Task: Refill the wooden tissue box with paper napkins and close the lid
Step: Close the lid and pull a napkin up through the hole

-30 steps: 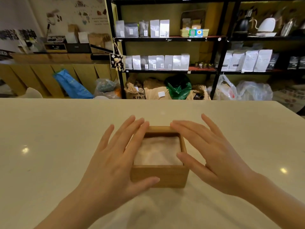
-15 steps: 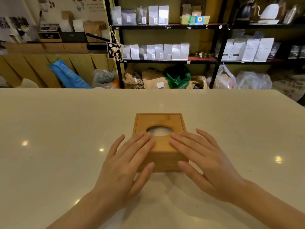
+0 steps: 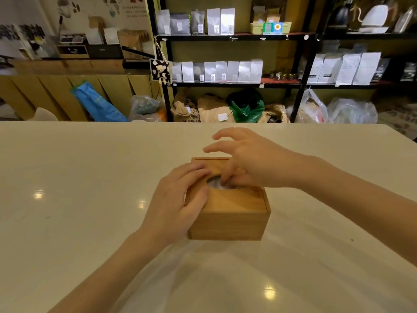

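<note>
The wooden tissue box stands on the white counter, its lid lying flat in place. White paper napkin shows through the oval hole in the lid. My left hand rests on the left part of the lid, with its fingertips at the hole's left rim. My right hand reaches over from the right. Its thumb and nearest fingers dip into the hole and pinch the napkin, while its two far fingers stick out above the box.
Beyond the counter's far edge stand black shelves with white pouches. Bags and sacks lie on the floor below them. A wooden counter runs along the left wall.
One second ago the box stood open with napkins visible, and half a second ago the lid was on under both flat hands. Now my right hand has lifted and reached into the hole.
</note>
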Motion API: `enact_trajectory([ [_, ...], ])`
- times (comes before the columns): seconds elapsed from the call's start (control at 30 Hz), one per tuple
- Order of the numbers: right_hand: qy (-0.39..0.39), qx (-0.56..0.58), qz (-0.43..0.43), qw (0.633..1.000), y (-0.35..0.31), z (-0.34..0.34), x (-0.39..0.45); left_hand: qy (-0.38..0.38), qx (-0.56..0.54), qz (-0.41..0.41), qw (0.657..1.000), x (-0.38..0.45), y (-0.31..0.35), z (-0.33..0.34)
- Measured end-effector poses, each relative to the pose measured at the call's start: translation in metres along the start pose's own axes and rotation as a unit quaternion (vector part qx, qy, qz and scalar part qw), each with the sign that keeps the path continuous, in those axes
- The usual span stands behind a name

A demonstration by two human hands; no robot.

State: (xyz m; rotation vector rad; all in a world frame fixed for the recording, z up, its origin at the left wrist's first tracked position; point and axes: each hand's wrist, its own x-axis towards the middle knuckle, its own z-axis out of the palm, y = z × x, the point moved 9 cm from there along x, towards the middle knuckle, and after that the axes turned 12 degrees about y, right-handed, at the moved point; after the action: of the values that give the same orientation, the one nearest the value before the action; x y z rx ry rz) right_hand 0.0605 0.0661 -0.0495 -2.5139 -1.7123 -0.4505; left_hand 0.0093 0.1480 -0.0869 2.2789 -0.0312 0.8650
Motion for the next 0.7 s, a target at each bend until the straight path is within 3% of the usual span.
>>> enact_trajectory([
  [0.23,-0.042,-0.047,-0.039,0.997,-0.007,0.011,0.010,0.014,-0.052,-0.003,0.999,-0.004,-0.009,0.001],
  [0.7,-0.016,-0.051,-0.105,0.993,-0.021,0.015,0.008,0.015,-0.066,-0.010,0.998,-0.009,-0.012,0.005],
])
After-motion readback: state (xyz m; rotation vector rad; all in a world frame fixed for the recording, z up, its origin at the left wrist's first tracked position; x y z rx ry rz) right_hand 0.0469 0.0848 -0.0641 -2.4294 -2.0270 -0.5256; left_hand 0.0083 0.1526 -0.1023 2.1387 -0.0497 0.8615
